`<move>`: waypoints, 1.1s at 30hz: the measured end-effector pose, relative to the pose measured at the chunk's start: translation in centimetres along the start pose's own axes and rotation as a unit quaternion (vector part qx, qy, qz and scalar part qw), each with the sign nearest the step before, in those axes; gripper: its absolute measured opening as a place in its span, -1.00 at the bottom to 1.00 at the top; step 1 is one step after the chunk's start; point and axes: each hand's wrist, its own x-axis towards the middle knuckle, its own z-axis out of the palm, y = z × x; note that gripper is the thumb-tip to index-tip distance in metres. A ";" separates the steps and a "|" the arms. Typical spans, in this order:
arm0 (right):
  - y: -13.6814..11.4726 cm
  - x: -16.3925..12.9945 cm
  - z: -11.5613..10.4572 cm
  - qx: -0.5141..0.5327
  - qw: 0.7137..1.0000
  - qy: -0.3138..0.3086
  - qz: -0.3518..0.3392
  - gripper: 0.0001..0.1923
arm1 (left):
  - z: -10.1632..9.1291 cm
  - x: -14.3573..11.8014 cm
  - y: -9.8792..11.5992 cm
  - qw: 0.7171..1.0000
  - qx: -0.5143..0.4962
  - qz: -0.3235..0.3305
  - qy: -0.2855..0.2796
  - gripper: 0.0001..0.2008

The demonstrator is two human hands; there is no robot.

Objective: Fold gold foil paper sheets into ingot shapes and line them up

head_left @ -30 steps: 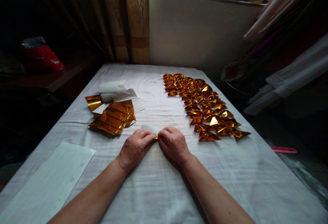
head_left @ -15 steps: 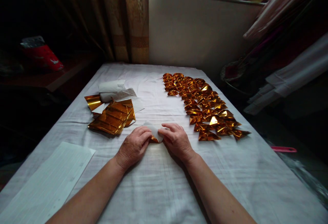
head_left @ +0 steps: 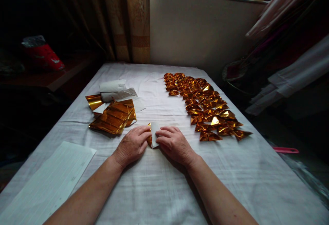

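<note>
Between my two hands, on the white-covered table, is a sheet of gold foil paper (head_left: 154,134), partly folded, with its pale back up and a gold strip along its left side. My left hand (head_left: 134,140) is closed on the gold left edge. The fingers of my right hand (head_left: 174,143) are closed over the pale right side. A stack of flat gold foil sheets (head_left: 113,117) lies beyond my left hand. Rows of folded gold foil pieces (head_left: 203,105) spread over the right of the table.
White paper wrapping (head_left: 112,87) lies behind the stack. A pale lined sheet (head_left: 48,184) is at the left front of the tablecloth (head_left: 144,197). A red container (head_left: 43,56) stands on a side surface. Clothes (head_left: 300,70) hang at right, above a pink handle (head_left: 285,150).
The foil paper between my hands has turned and now stands more upright, with a gold strip showing along its left. My right hand has moved slightly left.
</note>
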 end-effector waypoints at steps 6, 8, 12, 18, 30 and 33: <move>0.3 -0.1 -0.1 0.037 0.999 -0.020 0.014 -0.87 | -0.1 0.2 0.1 1.000 -0.021 -0.001 0.008 -0.75; 0.3 -0.2 -0.1 0.053 0.998 -0.020 0.021 -0.90 | -0.2 0.3 0.1 1.000 -0.019 0.000 0.004 -0.77; 0.2 0.1 0.3 0.085 0.996 -0.007 0.040 -0.89 | -0.3 0.4 0.2 0.999 -0.031 -0.015 -0.001 -0.80; -0.4 0.7 1.3 0.066 0.992 0.026 0.108 -0.93 | -0.1 0.2 0.3 0.998 -0.047 -0.039 0.003 -0.96; -0.8 0.8 1.2 0.084 0.989 0.015 0.124 -0.96 | -0.9 0.4 0.6 0.996 -0.074 -0.038 -0.029 -0.92; -0.4 0.5 1.1 0.110 0.989 0.009 0.100 -0.91 | -0.9 0.4 0.5 0.996 -0.077 -0.042 -0.034 -0.91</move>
